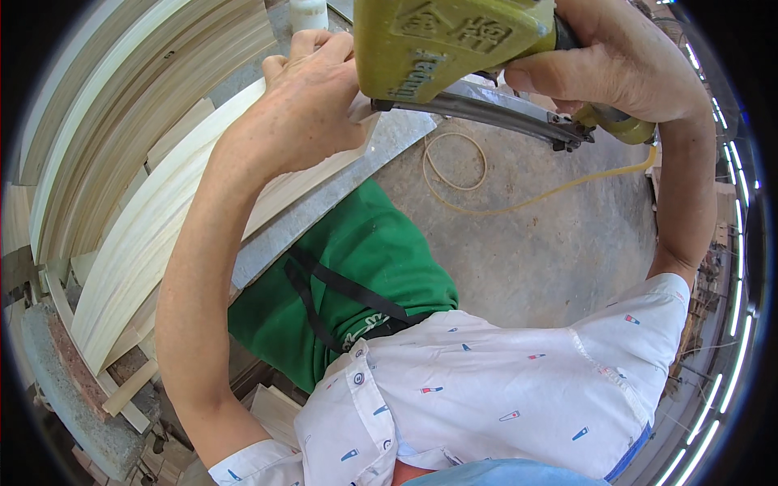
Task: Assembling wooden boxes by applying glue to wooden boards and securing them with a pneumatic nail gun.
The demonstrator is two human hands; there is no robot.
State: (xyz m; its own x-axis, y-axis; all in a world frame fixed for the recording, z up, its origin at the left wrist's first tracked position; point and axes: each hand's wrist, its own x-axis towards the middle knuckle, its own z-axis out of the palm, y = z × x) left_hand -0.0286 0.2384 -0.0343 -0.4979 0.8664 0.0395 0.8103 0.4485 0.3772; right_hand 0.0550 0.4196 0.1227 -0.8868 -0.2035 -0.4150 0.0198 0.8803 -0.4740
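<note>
Your right hand [620, 77] grasps a boxy olive nail gun [454, 49]; your left hand [312, 109], over pale grained wood [146, 239]: grip unclear.

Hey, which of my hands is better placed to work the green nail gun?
Probably your right hand: it grips the green nail gun. Your left hand is over the pale board, right beside the tool's front end, and seems better placed for steadying.

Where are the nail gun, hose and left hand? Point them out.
Nail gun [450, 49]: head view, on its yellow-green body.
Hose [612, 172]: head view, on the stretch right of its loop.
Left hand [309, 113]: head view, on its back.
</note>
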